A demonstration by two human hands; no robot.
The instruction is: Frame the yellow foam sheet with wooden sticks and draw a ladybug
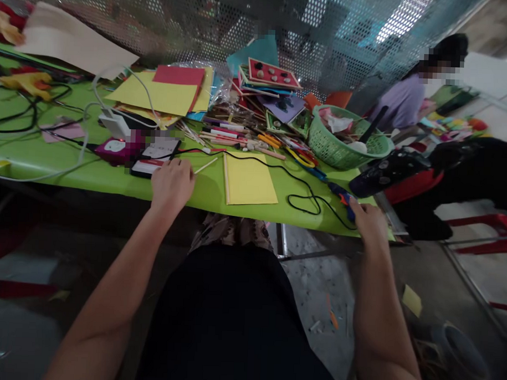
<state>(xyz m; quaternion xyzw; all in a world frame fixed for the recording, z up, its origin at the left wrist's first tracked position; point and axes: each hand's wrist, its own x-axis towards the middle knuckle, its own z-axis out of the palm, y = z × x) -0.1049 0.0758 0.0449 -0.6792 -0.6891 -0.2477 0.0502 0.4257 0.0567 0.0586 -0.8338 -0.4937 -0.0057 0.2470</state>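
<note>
My left hand (173,183) is closed near the table's front edge, beside a dark flat case (155,156). A thin pale wooden stick (206,165) sticks out from its fingers toward the upper right. My right hand (370,220) is wrapped round a blue glue gun (345,200) at the right end of the table, its nozzle pointing up and left. From the glue gun a black cord (297,183) loops leftward across the tabletop. Between my hands lies a yellow card (251,180) with a pale stick along its left edge.
On the green table (203,191) are stacked coloured papers (157,95), several markers (226,131), scissors (300,157) and a green basket (342,143). Cables and a magenta power block (117,147) lie left. Another person (406,95) is at the far right, near a red chair (489,223).
</note>
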